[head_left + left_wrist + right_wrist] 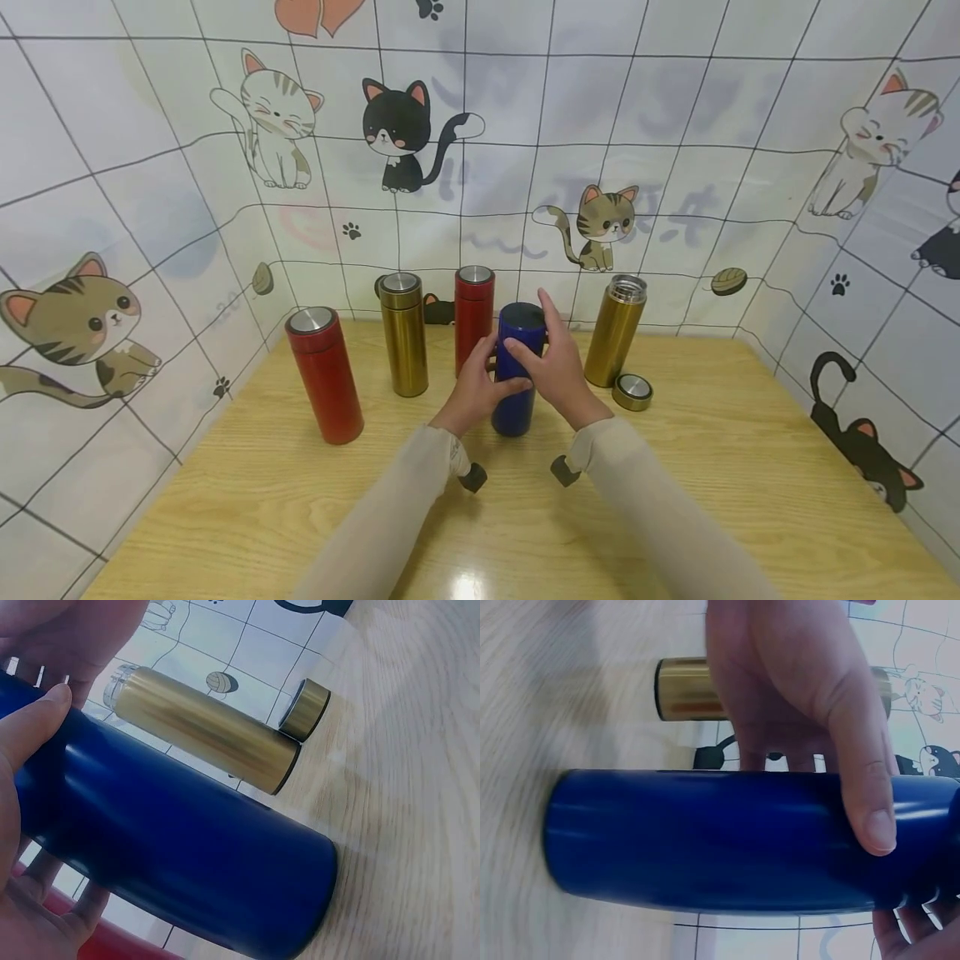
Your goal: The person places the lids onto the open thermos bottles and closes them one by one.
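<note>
A blue thermos (pixel 514 414) with a dark top stands upright at the middle of the table, its base right at the tabletop. My left hand (pixel 477 390) grips it from the left around mid-height, thumb across the front and fingers reaching behind. From the right, my right hand (pixel 558 367) holds it higher up, thumb on the front and one finger pointing up beside the top. In the right wrist view the left thumb crosses the blue thermos (pixel 697 840). An uncapped gold thermos (pixel 613 337) stands right of the hands, with its lid (pixel 633 392) on the table beside it.
Behind the left hand stands a capped red thermos (pixel 474 304). A capped gold thermos (pixel 405 342) and another red thermos (pixel 327 379) stand to the left. A cat-patterned tile-print covering (pixel 495 100) encloses the wooden table (pixel 720 467) at the back and sides.
</note>
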`<state>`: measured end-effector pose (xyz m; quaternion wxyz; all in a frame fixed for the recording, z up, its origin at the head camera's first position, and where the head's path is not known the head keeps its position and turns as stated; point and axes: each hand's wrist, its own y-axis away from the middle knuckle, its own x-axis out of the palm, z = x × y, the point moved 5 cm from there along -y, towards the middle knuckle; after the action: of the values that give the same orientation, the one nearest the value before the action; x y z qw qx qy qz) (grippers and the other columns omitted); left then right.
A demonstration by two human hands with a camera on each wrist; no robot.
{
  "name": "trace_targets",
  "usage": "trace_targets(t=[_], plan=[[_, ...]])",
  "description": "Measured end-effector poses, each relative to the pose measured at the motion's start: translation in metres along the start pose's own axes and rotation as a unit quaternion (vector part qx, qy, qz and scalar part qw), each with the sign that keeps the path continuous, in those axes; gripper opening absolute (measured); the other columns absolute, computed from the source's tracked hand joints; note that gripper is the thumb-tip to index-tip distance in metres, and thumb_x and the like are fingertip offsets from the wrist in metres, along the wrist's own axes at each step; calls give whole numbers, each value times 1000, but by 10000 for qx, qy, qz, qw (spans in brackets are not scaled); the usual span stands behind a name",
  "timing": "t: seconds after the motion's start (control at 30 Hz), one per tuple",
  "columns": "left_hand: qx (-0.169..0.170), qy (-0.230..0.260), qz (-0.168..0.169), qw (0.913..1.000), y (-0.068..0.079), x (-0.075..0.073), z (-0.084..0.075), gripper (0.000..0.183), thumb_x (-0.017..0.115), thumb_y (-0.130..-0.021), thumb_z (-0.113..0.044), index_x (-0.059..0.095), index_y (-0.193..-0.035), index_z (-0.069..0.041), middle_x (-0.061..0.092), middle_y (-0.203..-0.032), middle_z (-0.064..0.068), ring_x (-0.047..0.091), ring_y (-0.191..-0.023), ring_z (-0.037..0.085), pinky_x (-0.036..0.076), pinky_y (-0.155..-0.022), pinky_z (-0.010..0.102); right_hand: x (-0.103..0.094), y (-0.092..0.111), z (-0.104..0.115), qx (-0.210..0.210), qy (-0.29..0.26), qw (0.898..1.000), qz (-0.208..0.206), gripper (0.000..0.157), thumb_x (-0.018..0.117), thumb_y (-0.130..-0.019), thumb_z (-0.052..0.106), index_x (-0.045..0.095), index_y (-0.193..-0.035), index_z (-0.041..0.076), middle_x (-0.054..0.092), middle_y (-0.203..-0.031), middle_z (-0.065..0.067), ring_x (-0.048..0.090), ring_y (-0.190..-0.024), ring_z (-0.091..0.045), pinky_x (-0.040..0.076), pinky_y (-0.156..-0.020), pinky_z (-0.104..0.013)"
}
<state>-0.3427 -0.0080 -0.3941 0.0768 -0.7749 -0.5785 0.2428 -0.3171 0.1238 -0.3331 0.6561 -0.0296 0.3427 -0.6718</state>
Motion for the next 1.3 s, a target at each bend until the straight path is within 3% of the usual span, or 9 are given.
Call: trace_targets(t=[0.17, 0.37, 0.5, 0.9, 1.3], plan=[[-32, -38, -53, 10000, -4, 1, 3, 87, 80, -81, -28, 29, -151, -39, 48, -132, -5, 47, -124, 18, 44, -102, 43, -2, 4, -8, 25, 38, 9999, -127, 80, 66, -93, 30, 19, -156, 16, 43, -146, -13, 52, -120, -32, 45, -97, -52], [-59, -28, -109, 9999, -9, 1, 8, 87, 80, -81, -29, 29, -151, -40, 48, -134, -5, 48, -123, 15, 45, -100, 42, -4, 8, -16, -307, 47, 9991, -278, 71, 67, -94, 22, 29, -153, 12, 53, -136, -13, 56, -113, -28, 48, -94, -47], [-121, -76, -138, 9998, -10, 1, 10, 87, 80, -81, -30, 29, -152, -37, 48, -136, -4, 48, -124, 18, 45, -100, 43, -4, 11, -21, -427, 7, 9986, -323, 68, 67, -94, 19, 32, -152, 11, 54, -135, -15, 57, -111, -29, 49, -92, -50], [-208, -72, -238, 9995, -15, 2, 12, 87, 81, -81, -28, 31, -152, -30, 48, -140, 0, 47, -127, 24, 44, -102, 46, -12, 16, -44, -298, 136, 9983, -485, 63, 68, -93, 18, 39, -149, 11, 54, -133, -17, 54, -113, -36, 47, -91, -56], [-158, -104, -337, 9993, -16, 3, 16, 88, 81, -81, -29, 31, -153, -22, 47, -142, 2, 48, -127, 22, 44, -102, 45, -20, 23, -66, 27, 522, 9978, -416, 66, 74, -88, 20, 43, -146, 11, 54, -134, -15, 53, -114, -30, 46, -91, -49]])
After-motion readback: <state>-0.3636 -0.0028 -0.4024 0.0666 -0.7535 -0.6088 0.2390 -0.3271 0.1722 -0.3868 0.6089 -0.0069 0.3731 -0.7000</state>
